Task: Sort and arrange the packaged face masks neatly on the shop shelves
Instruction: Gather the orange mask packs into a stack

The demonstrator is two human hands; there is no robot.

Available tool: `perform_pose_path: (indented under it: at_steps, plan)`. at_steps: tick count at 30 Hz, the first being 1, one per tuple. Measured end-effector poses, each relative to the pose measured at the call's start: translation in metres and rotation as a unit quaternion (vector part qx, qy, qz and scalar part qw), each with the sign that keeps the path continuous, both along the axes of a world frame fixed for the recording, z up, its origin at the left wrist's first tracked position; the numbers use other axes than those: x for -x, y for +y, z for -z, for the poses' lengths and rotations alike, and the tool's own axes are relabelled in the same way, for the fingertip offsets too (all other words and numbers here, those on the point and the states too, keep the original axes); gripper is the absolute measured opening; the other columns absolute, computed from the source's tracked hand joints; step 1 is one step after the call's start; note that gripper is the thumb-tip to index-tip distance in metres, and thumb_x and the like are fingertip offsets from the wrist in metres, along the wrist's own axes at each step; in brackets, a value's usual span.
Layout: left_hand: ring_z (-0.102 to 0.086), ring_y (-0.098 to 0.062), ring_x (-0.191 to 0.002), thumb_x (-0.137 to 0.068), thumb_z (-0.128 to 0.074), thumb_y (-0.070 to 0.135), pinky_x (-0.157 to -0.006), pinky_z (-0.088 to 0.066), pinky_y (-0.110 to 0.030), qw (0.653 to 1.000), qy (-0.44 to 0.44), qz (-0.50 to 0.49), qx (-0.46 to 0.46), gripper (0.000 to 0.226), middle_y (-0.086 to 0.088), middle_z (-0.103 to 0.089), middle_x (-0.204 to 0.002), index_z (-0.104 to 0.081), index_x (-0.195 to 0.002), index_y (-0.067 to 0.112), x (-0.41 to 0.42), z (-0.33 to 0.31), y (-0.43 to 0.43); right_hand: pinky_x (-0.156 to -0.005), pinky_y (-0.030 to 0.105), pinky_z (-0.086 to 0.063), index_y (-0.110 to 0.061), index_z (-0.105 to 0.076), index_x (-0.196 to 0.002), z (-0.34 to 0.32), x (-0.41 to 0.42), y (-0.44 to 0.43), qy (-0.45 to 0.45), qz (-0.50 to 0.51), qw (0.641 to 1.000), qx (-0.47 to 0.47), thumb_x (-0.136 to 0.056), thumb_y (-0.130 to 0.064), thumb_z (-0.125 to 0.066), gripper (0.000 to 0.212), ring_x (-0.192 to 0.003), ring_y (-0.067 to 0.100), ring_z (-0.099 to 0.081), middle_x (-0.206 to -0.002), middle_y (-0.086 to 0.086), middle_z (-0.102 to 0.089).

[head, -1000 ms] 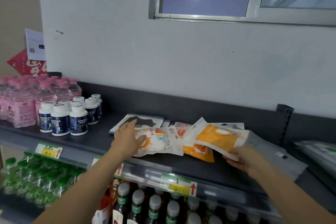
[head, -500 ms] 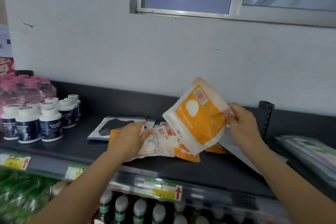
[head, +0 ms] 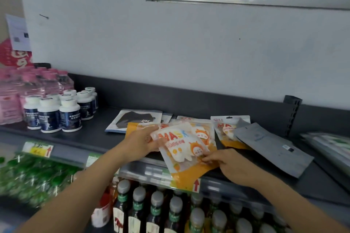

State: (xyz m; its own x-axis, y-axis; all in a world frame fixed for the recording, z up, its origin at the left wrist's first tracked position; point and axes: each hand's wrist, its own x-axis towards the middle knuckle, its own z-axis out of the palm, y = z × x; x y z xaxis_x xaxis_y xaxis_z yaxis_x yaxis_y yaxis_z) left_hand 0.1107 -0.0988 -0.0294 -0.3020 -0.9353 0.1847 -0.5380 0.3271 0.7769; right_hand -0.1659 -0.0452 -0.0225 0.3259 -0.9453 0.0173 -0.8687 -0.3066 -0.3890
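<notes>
An orange-and-white cartoon mask packet [head: 181,149] printed MASK lies tilted over the front edge of the dark shelf [head: 91,134]. My left hand [head: 141,143] grips its upper left corner. My right hand [head: 225,162] pinches its lower right edge. Beneath and behind it lie more orange mask packets [head: 203,130], and another [head: 225,130] lies further right. A black mask in a white packet [head: 136,119] lies behind my left hand. A grey packet [head: 270,147] lies at the right.
White-capped dark pill bottles [head: 60,111] and pink bottles [head: 20,92] stand at the shelf's left. More flat packets [head: 329,143] lie at the far right. Below are grey-capped dark bottles [head: 157,212] and green bottles [head: 28,174]. Price tags [head: 38,148] line the shelf rail.
My right hand has come down from holding a plain orange packet up in the air. Both hands now hold the cartoon packet, drawn forward over the shelf's front edge.
</notes>
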Motion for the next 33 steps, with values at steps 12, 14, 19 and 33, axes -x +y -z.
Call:
perform_pose_path:
  at_steps: [12, 14, 19, 33]
  plan:
    - [-0.06, -0.003, -0.099, -0.076, -0.077, 0.017, -0.085, -0.05, -0.016, 0.987, 0.081, 0.011, 0.135, 0.06, 0.014, -0.063, -0.106, -0.046, -0.121, 0.043, 0.025, -0.016, 0.02, -0.058, 0.015, -0.051, -0.033, -0.035, -0.129, -0.024, -0.026, 0.001, -0.357, 0.128, 0.924, 0.049, -0.075, -0.025, -0.076, 0.068, -0.089, 0.001, -0.058, -0.106, -0.019, -0.055]
    - [-0.06, -0.005, -0.101, -0.075, -0.077, 0.016, -0.087, -0.05, -0.02, 0.986, 0.096, 0.013, 0.133, 0.06, 0.013, -0.063, -0.109, -0.048, -0.12, 0.043, 0.023, -0.017, 0.021, -0.054, 0.018, -0.053, -0.03, -0.045, -0.121, -0.027, -0.023, 0.002, -0.409, 0.153, 0.899, 0.042, -0.074, -0.023, -0.077, 0.057, -0.081, 0.006, -0.067, -0.101, -0.01, -0.064]
    - [-0.066, -0.013, -0.09, -0.079, -0.07, 0.001, -0.071, -0.056, -0.025, 0.974, 0.199, 0.054, 0.099, 0.045, 0.003, -0.061, -0.11, -0.059, -0.107, 0.035, 0.027, -0.018, 0.027, -0.073, 0.043, -0.059, -0.017, -0.063, -0.104, -0.025, -0.026, 0.007, -0.483, 0.152, 0.862, -0.032, -0.071, -0.023, -0.078, 0.037, -0.081, 0.02, -0.072, -0.093, 0.003, -0.074]
    - [-0.044, -0.027, -0.127, -0.087, -0.058, 0.048, -0.104, -0.038, -0.04, 0.968, -0.068, -0.241, -0.007, 0.074, -0.008, -0.045, -0.14, -0.025, -0.145, 0.017, -0.017, -0.009, -0.001, -0.071, 0.047, -0.057, -0.007, -0.067, -0.1, -0.026, -0.012, 0.011, -0.629, 0.226, 0.743, -0.04, -0.073, -0.021, -0.075, 0.031, -0.078, 0.031, -0.072, -0.088, 0.013, -0.074]
